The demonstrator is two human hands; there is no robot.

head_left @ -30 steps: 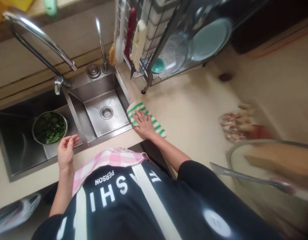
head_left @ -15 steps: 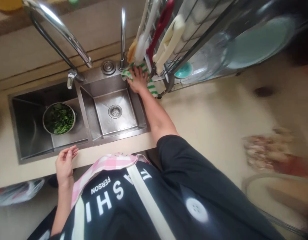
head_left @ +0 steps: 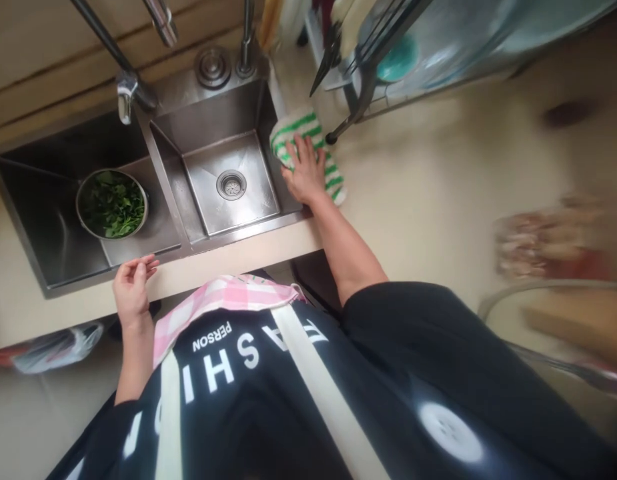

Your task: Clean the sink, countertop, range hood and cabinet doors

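A green-and-white striped cloth lies on the counter along the right edge of the sink. My right hand presses on it, with the fingers spread and slightly bent over the fabric. My left hand is held by the sink's front edge, its fingers loosely bent and open, with nothing visible in them. In the left basin stands a round bowl of green leaves. The right basin has a drain in its floor.
Chrome faucets rise behind the sink, near a round metal drain plug. A dish rack with utensils and a teal bowl stands at the back right. Blurred garlic-like bulbs lie on the right of the counter.
My right hand has moved the cloth toward me and rightward, from beside the rack along the sink's edge. The view has tilted down; my left hand keeps nearly the same pose.
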